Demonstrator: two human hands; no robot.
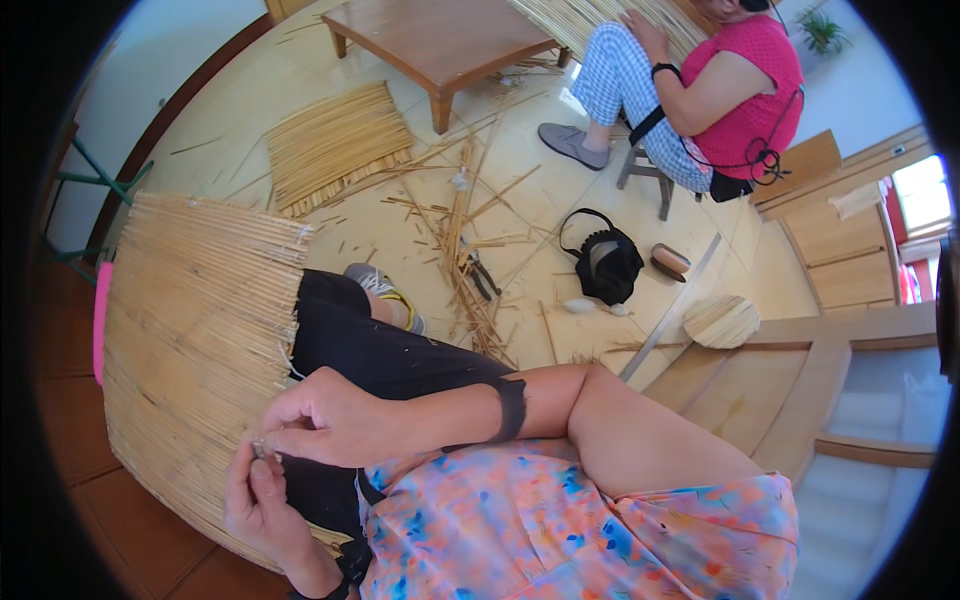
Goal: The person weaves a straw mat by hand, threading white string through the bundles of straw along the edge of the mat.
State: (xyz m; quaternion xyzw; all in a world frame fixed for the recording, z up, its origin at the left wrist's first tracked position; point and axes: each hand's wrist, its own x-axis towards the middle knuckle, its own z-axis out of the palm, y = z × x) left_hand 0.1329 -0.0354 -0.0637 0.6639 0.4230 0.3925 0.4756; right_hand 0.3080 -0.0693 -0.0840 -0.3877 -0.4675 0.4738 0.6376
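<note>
A large mat of bound straw stalks point(190, 330) lies across my lap and reaches out to the left. Over its near edge my right hand point(325, 415) and my left hand point(262, 505) meet at their fingertips. Both are closed in a pinch around one tiny greyish thing point(261, 447), too small to name. Thin white ends of tie show along the mat's right edge, close to my dark trousers point(400, 340).
Loose stalks point(465, 260) and pliers point(485, 275) litter the floor ahead. Beyond lie a smaller straw mat point(335, 145) and a low wooden table point(440, 40). Another person point(715, 90) sits on a stool at the far right, near a black bag point(605, 262) and a brush point(670, 262).
</note>
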